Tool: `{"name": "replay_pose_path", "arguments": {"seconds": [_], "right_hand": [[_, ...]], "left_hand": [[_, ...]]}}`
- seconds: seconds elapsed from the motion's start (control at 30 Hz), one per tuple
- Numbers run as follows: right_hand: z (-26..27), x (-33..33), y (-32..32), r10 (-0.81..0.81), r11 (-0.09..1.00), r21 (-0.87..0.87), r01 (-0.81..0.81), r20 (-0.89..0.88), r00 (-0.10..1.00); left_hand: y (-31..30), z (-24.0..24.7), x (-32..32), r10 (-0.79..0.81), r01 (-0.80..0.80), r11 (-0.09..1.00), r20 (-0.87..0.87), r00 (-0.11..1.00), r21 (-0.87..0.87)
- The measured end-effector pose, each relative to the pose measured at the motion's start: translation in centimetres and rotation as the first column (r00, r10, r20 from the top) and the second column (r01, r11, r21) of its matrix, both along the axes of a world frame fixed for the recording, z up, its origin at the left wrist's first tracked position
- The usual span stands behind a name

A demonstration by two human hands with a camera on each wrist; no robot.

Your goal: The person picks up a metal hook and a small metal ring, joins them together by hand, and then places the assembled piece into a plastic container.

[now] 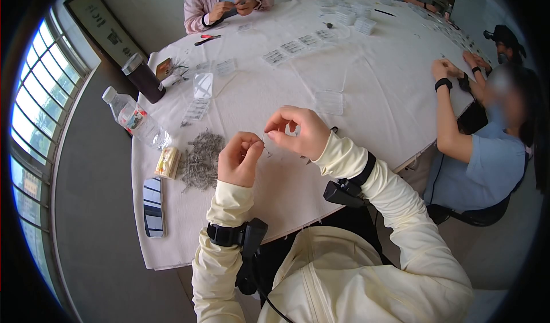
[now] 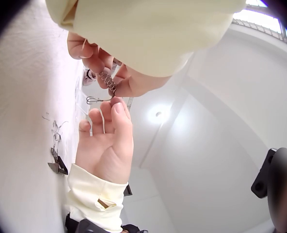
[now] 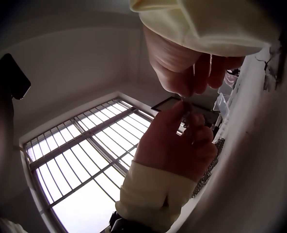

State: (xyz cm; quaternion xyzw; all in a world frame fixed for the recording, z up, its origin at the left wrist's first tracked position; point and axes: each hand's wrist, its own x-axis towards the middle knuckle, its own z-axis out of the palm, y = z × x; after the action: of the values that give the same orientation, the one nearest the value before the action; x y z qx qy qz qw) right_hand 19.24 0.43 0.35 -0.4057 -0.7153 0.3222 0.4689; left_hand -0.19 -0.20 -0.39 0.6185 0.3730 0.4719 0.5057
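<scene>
The left hand (image 1: 238, 160) pinches a small coiled wire piece (image 2: 107, 81) between its thumb and fingers, and the right hand (image 1: 301, 133) brings thumb and forefinger together at the coil's lower end, apparently gripping it, though the contact is too small to be sure. Thin wire loops (image 2: 95, 100) stick out beside the meeting fingertips, above the tabletop (image 1: 384, 111), where a heap of grey wiry pieces (image 1: 203, 160) lies just beside the left hand.
</scene>
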Motion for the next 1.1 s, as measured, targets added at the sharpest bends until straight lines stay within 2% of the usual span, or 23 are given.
{"name": "replay_pose_path", "arguments": {"seconds": [0.07, 0.1, 0.13, 0.17, 0.2, 0.23, 0.3, 0.4, 0.43, 0.47, 0.53, 0.6, 0.67, 0.73, 0.8, 0.87, 0.9, 0.97, 1.0, 1.03, 1.1], "right_hand": [[0.5, 1.7, 0.6, -0.225, 0.944, 0.263, 0.201, 0.066, 0.972], [0.1, 3.4, 1.4, -0.336, 0.9, 0.354, 0.253, 0.196, 0.921], [-0.6, 5.1, 1.7, -0.343, 0.899, 0.354, 0.26, 0.198, 0.918], [-1.5, 6.9, 1.7, -0.453, 0.869, 0.391, 0.303, 0.381, 0.806], [-2.0, 8.3, 1.8, -0.541, 0.835, 0.436, 0.335, 0.54, 0.645], [-2.2, 9.3, 1.8, -0.548, 0.831, 0.439, 0.342, 0.543, 0.636], [-2.3, 11.5, 1.7, -0.439, 0.888, 0.208, 0.411, 0.652, 0.619], [-2.3, 14.9, 2.3, -0.523, 0.817, 0.218, 0.534, 0.67, 0.527], [-2.1, 15.9, 2.3, -0.573, 0.751, 0.253, 0.609, 0.708, 0.412], [-2.1, 17.3, 2.5, -0.577, 0.746, 0.253, 0.616, 0.708, 0.408], [-3.0, 20.8, 3.3, -0.695, 0.583, 0.366, 0.726, 0.687, 0.211], [-3.6, 23.9, 4.0, -0.736, 0.484, 0.378, 0.79, 0.663, 0.134], [-4.0, 25.4, 4.4, -0.75, 0.421, 0.387, 0.82, 0.657, 0.075], [-3.9, 25.1, 4.4, -0.758, 0.416, 0.397, 0.818, 0.649, 0.071], [-3.3, 23.7, 4.1, -0.84, 0.371, 0.561, 0.74, 0.543, 0.009], [-2.0, 20.3, 3.3, -0.896, 0.416, 0.602, 0.681, 0.397, 0.197], [-2.0, 18.2, 3.2, -0.881, 0.462, 0.653, 0.601, 0.26, 0.395], [-1.1, 11.9, 1.6, -0.668, 0.653, 0.613, 0.444, 0.191, 0.719], [-0.7, 8.6, 0.6, -0.533, 0.744, 0.554, 0.373, 0.157, 0.832], [-0.4, 5.7, -0.3, -0.389, 0.817, 0.5, 0.287, 0.11, 0.915], [0.0, 1.8, -1.4, -0.155, 0.935, 0.337, 0.11, 0.112, 0.982]], "left_hand": [[-0.1, 0.1, -0.2, 0.021, -0.021, 1.0, -0.018, 1.0, -0.001], [-0.1, 0.1, -0.3, 0.014, -0.014, 1.0, -0.017, 1.0, -0.001], [0.0, 0.1, -0.3, 0.019, -0.018, 1.0, -0.041, 0.999, 0.008], [0.0, 0.1, -0.4, 0.022, -0.021, 1.0, -0.062, 0.998, 0.018], [-0.1, 0.1, -0.3, 0.01, -0.009, 1.0, -0.058, 0.998, 0.017], [-0.2, 0.1, -0.3, 0.008, -0.006, 0.999, -0.056, 0.998, 0.032], [-0.3, 0.3, -0.2, -0.002, 0.004, 0.999, -0.058, 0.998, 0.043], [0.0, -0.1, -0.4, -0.003, 0.006, 0.999, -0.063, 0.998, 0.042], [0.0, -0.2, -0.4, 0.003, -0.001, 0.999, -0.053, 0.999, 0.033], [0.1, -0.1, -0.1, -0.006, 0.007, 0.999, -0.054, 0.999, 0.034], [-0.1, 0.0, 0.0, 0.002, -0.001, 1.0, -0.045, 0.999, 0.024], [-0.1, 0.0, 0.0, 0.006, -0.005, 1.0, -0.045, 0.999, 0.02], [0.1, -0.3, 0.0, -0.007, 0.008, 1.0, -0.048, 0.999, 0.015], [0.1, -0.1, 0.2, 0.002, -0.002, 1.0, -0.04, 0.999, 0.004], [0.0, -0.1, 0.2, -0.02, 0.021, 0.999, 0.01, 1.0, -0.042], [0.1, -0.2, 0.3, -0.035, 0.036, 0.996, 0.024, 0.999, -0.079], [0.1, -0.3, 0.3, -0.06, 0.064, 0.991, 0.04, 0.997, -0.116], [0.1, -0.5, 0.3, -0.059, 0.063, 0.991, 0.041, 0.997, -0.121], [0.2, -0.6, 0.3, -0.088, 0.093, 0.988, 0.045, 0.995, -0.123], [0.3, -0.8, 0.3, -0.086, 0.089, 0.989, 0.026, 0.996, -0.12], [0.3, -0.9, 0.2, -0.09, 0.093, 0.989, 0.032, 0.995, -0.117]]}}
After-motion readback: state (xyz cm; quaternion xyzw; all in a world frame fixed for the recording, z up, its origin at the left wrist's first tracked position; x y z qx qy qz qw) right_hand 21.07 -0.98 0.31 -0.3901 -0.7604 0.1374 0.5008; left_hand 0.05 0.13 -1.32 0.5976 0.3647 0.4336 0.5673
